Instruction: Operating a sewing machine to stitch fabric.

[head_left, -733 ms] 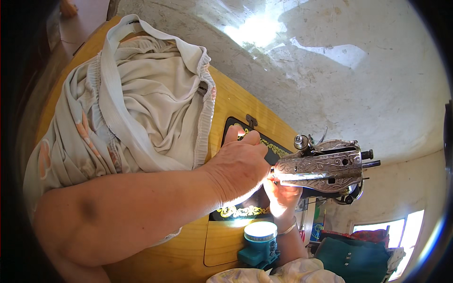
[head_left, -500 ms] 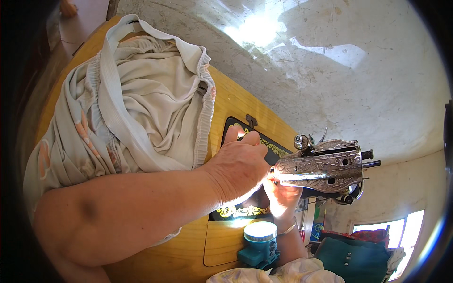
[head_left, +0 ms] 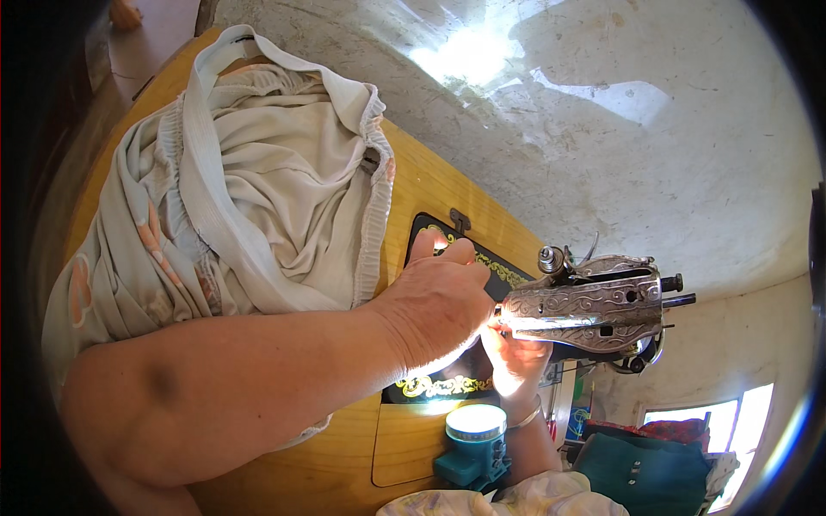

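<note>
My left hand (head_left: pixel 443 292) reaches across to the needle end of an ornate metal sewing machine head (head_left: pixel 594 305). Its outer fingers are curled over the machine's black bed plate (head_left: pixel 443 387), which has gold scrollwork. The thumb and forefinger tips are hidden beside the needle area. My right hand (head_left: pixel 520 357) comes up from below, a bracelet on its wrist, and its fingers meet the left ones there, closed together. Whatever they pinch is too small or too hidden to make out. Bright light falls on the fingertips from a teal lamp (head_left: pixel 473 447) on the table.
A pale, floral-patterned garment with a gathered elastic waistband (head_left: pixel 275 172) lies heaped on the wooden table (head_left: pixel 422 185) to the left. A plastered wall (head_left: pixel 688 129) rises behind the machine. Dark green cloth (head_left: pixel 641 473) is at the lower right near a bright window (head_left: pixel 748 430).
</note>
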`<state>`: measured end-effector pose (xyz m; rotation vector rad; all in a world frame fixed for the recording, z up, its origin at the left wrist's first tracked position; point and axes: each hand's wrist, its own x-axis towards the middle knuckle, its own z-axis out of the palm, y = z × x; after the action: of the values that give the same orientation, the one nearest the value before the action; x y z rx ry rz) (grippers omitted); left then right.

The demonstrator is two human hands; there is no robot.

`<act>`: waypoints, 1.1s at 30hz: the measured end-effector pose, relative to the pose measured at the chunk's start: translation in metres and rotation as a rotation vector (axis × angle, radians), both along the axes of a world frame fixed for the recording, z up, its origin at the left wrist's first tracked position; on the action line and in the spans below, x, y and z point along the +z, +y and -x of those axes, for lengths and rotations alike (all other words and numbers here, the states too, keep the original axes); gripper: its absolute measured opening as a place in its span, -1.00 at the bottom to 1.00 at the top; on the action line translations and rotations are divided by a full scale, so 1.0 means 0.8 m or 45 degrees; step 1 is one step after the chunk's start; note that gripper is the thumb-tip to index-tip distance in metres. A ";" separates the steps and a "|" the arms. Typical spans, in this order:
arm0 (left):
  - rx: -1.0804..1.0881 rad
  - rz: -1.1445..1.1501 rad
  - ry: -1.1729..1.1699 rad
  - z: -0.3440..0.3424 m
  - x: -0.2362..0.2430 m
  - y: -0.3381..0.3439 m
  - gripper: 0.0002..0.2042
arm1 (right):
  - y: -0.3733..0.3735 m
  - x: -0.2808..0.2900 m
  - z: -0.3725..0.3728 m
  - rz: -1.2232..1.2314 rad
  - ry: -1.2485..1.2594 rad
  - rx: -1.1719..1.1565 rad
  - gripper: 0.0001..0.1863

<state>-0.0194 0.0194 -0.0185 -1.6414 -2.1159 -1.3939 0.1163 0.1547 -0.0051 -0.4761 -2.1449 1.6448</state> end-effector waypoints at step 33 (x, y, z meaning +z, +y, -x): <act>0.031 0.058 -0.022 -0.005 0.000 -0.012 -0.90 | -0.009 0.000 0.006 -0.097 -0.029 0.018 -0.58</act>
<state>-0.0154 0.0096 -0.0183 -1.6195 -2.1852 -1.3679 0.1115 0.1475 -0.0048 -0.4600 -2.2231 1.5658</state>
